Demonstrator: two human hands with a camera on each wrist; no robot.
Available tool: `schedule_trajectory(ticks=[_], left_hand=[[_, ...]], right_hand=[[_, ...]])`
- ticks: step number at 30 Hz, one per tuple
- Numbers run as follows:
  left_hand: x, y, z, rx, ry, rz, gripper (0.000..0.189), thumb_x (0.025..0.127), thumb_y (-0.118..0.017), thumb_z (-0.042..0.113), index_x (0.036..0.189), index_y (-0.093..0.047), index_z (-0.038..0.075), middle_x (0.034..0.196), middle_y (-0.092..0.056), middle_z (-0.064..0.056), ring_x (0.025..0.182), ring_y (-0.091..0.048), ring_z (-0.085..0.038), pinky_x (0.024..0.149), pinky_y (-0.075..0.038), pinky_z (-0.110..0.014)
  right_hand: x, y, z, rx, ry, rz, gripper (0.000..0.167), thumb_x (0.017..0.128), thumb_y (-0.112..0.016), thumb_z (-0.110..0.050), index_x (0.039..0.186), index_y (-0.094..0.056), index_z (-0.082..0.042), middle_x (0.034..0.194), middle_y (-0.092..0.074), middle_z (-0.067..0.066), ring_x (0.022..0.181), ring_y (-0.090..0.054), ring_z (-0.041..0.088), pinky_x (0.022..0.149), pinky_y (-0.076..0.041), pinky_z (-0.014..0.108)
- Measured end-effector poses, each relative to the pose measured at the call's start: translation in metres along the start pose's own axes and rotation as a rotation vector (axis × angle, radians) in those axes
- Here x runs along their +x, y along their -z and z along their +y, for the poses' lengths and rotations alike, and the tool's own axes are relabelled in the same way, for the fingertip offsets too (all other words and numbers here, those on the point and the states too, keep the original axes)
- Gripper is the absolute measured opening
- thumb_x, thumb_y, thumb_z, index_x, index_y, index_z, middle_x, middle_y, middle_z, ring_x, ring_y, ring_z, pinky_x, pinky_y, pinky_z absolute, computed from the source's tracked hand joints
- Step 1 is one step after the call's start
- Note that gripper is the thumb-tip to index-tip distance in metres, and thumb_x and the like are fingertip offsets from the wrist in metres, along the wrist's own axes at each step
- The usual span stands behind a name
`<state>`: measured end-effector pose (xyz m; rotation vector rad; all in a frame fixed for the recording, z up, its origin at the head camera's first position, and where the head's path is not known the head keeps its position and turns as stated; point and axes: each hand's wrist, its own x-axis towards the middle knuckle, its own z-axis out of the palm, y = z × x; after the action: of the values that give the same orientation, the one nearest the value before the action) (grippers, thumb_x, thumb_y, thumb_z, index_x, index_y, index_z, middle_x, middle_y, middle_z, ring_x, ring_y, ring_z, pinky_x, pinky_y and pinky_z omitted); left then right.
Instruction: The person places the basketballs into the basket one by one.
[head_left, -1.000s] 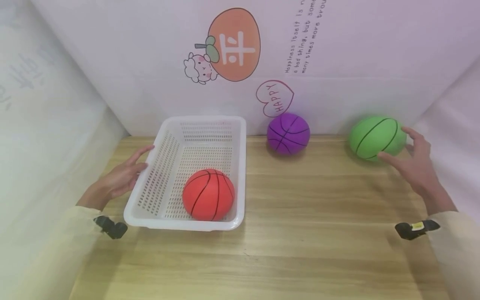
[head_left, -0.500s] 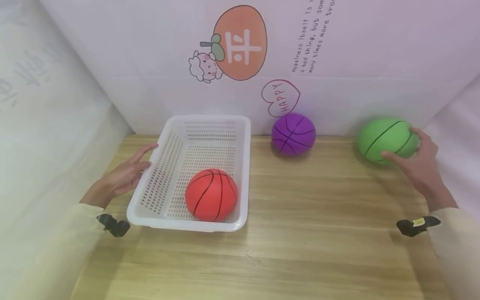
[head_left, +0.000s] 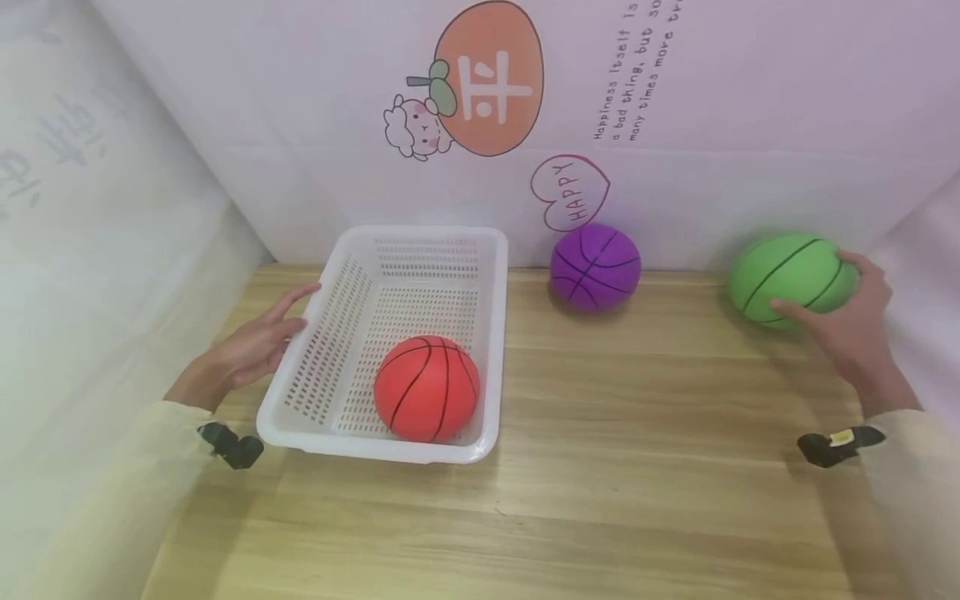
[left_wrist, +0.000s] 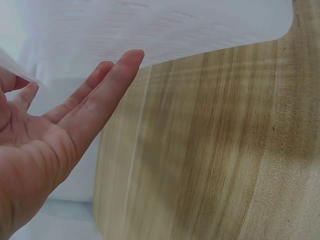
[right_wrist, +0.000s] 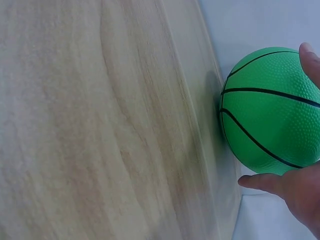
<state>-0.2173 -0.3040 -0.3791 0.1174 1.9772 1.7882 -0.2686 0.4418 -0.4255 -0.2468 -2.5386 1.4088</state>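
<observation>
At the back right of the table (head_left: 637,467), near the white cloth (head_left: 712,200), sits the green ball (head_left: 791,279). The right hand (head_left: 851,325) is curled round its right side, spread nearly as wide as the ball. Its thumb (right_wrist: 265,183) is at the near side, and its fingers (right_wrist: 311,65) bend over the far side. I cannot tell how hard they squeeze.

The step now looks like getting a good hold on the green ball. To do it well, bring the palm in close, put the thumb and fingers across from each other, and press gently. If only the tips hold on, the round ball could slip and roll off.

The ball is round, so it has no long way and no front. Only its black lines (right_wrist: 260,89) show a tilt: seen from the head, they slope up to the right.

The left hand (head_left: 258,346) has straight fingers against the left side of the white basket (head_left: 375,448) and grips nothing that I can see. The basket seems longest from front to back. The red ball (head_left: 427,389) is inside, at its near right corner. The purple ball (head_left: 596,268) sits between the basket and the green ball.
</observation>
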Motion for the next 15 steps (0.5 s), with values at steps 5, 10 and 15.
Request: schedule_trajectory(ticks=[5,10,15], left_hand=[[0.0023,-0.0016,0.0012,-0.003,-0.005,-0.012,0.061,0.110,-0.033,0.012,0.161,-0.004,0.029,0.144,-0.039,-0.027,0.111,-0.064,-0.033,0.084,-0.053,-0.059],[0.0020,-0.0016,0.0011,-0.007,-0.013,-0.021,0.063,0.109,-0.035,0.012,0.161,-0.004,0.028,0.138,-0.048,-0.019,0.111,-0.064,-0.031,0.085,-0.054,-0.054],[0.0005,0.0011,-0.0002,-0.007,-0.027,-0.028,0.064,0.109,-0.036,0.011,0.161,-0.003,0.027,0.134,-0.052,-0.014,0.110,-0.065,-0.029,0.084,-0.056,-0.051]], right_hand=[[0.0003,0.0004,0.0024,0.027,-0.004,0.017,0.100,0.086,-0.080,-0.018,0.157,-0.011,-0.032,0.158,-0.002,0.008,0.143,-0.013,0.024,0.119,-0.011,0.042],[0.0034,0.0018,0.0020,0.021,-0.009,0.016,0.100,0.086,-0.080,-0.017,0.155,-0.009,-0.032,0.160,-0.005,0.002,0.144,-0.015,0.024,0.119,-0.015,0.044],[0.0071,0.0013,-0.0003,0.006,-0.006,0.011,0.099,0.086,-0.081,-0.018,0.154,-0.010,-0.033,0.160,-0.006,0.005,0.144,-0.017,0.025,0.118,-0.018,0.046]])
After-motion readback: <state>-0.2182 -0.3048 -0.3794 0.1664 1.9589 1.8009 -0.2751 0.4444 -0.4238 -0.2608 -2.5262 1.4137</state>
